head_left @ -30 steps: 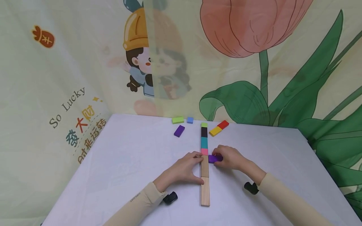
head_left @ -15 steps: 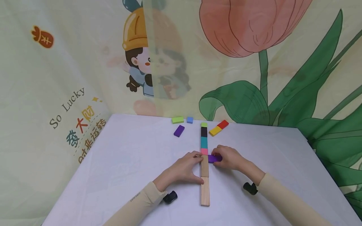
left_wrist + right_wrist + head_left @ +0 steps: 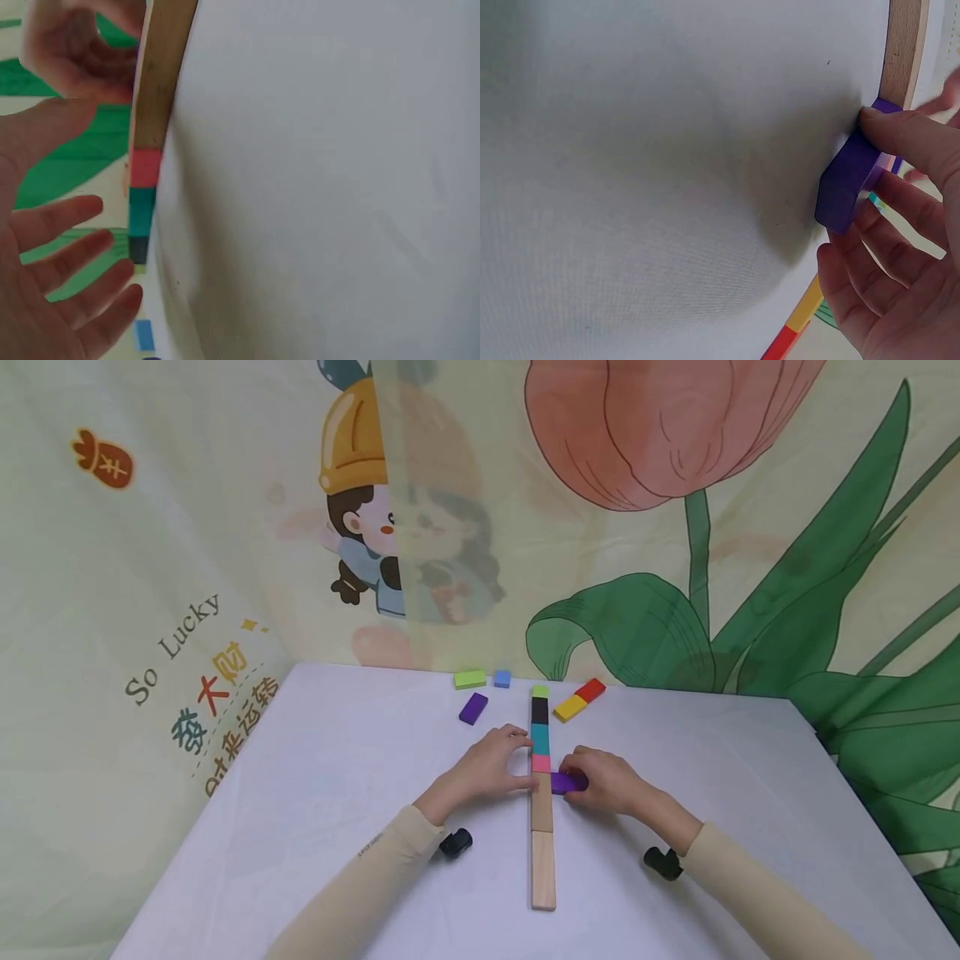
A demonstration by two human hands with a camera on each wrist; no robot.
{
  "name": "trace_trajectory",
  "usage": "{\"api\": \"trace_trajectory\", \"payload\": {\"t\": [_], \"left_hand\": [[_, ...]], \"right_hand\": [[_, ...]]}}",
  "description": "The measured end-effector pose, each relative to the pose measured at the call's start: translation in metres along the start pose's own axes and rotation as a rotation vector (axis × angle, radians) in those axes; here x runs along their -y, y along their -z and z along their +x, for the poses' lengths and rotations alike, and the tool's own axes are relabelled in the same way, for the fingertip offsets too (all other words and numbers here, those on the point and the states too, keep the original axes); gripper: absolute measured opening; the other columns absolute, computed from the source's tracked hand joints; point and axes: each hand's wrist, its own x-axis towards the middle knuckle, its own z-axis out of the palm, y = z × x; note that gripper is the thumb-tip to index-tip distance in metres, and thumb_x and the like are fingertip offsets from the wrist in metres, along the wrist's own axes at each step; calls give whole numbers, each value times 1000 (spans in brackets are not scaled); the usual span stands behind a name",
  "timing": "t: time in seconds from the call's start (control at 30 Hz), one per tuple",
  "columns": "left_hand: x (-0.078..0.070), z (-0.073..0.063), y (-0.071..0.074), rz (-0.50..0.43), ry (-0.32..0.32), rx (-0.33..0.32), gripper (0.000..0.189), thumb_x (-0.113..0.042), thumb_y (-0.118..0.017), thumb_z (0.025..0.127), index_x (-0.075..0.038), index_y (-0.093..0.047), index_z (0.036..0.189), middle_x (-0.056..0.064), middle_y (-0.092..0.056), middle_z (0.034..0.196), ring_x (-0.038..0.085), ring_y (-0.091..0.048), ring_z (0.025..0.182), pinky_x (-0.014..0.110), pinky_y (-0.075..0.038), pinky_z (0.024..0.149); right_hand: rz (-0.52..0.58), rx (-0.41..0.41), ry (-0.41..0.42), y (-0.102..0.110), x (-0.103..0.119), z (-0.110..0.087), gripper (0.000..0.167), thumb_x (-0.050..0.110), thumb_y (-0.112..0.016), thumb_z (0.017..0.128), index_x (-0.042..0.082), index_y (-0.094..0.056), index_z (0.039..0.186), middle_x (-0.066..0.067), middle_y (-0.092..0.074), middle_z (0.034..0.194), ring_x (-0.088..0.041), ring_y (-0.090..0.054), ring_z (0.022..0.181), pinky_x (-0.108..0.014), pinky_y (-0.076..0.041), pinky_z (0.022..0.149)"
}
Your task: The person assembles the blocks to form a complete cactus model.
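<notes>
A straight row of blocks runs away from me: two plain wooden blocks [image 3: 543, 870] at the near end, then a pink block [image 3: 541, 764], a teal block [image 3: 540, 739], a black block [image 3: 539, 711] and a green one at the far end. My right hand [image 3: 606, 779] pinches a purple block [image 3: 847, 178] between thumb and fingers, its end against the row's right side, level with the pink-wood joint. My left hand [image 3: 487, 767] is at the row's left side, thumb and fingers spread, fingertips by the teal block and thumb by the wood; it holds nothing.
At the back of the white table [image 3: 337, 760] lie a light green block [image 3: 470, 679], a small blue block [image 3: 502, 678] and another purple block [image 3: 473, 708]. Right of the row's far end, a yellow block [image 3: 570, 708] and a red block [image 3: 591, 691] lie end to end.
My left hand has moved away from me along the row, from beside the wooden blocks to beside the pink and teal ones. My right hand keeps its grip on the purple block.
</notes>
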Motion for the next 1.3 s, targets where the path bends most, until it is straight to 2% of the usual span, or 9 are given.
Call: {"api": "trace_trajectory", "payload": {"t": [0.17,0.3,0.77,0.97,1.1,1.23,1.3], "left_hand": [[13,21,1,-30,-35,-10,60,-45,-69,86,-14,-57,135,6,-45,149,26,-43,136,40,-40,112],[17,28,0,-74,-62,5,63,-43,-72,84,-15,-55,137,6,-43,151,28,-41,138,41,-39,112],[19,31,-3,-30,-82,38,72,-48,-76,79,-15,-54,138,5,-42,152,27,-40,139,41,-37,114],[19,31,-3,-30,-66,47,72,-50,-76,79,-16,-54,139,2,-41,153,25,-39,141,40,-35,115],[18,31,-3,-40,-62,46,72,-49,-76,78,-16,-54,138,2,-42,152,25,-40,140,42,-36,115],[17,31,-2,-31,-54,44,71,-49,-77,78,-17,-56,137,2,-43,152,25,-40,140,41,-36,115],[17,31,-2,-26,-49,47,71,-50,-77,78,-17,-55,137,1,-42,152,25,-40,140,40,-36,115]], "right_hand": [[3,-6,3,1,0,-1,35,25,-83,75,13,-69,105,0,-64,94,-12,-57,85,-32,-56,79],[1,-9,1,1,0,-1,35,26,-83,76,13,-70,105,0,-64,95,-12,-57,86,-32,-56,79],[-14,7,-6,1,0,0,36,27,-83,75,14,-69,106,-1,-64,95,-12,-58,86,-32,-57,79],[57,22,-11,9,-4,5,38,32,-82,76,13,-69,107,0,-65,94,-12,-60,86,-30,-56,76],[102,-62,-82,20,-13,14,36,33,-76,82,9,-69,107,-6,-66,97,-19,-62,90,-34,-56,76],[139,-196,-247,26,-24,33,42,33,-70,87,2,-66,114,-16,-64,109,-29,-61,98,-42,-56,81],[150,-238,-325,27,-30,45,48,35,-69,88,-2,-64,117,-20,-61,112,-31,-59,100,-43,-55,83]]}}
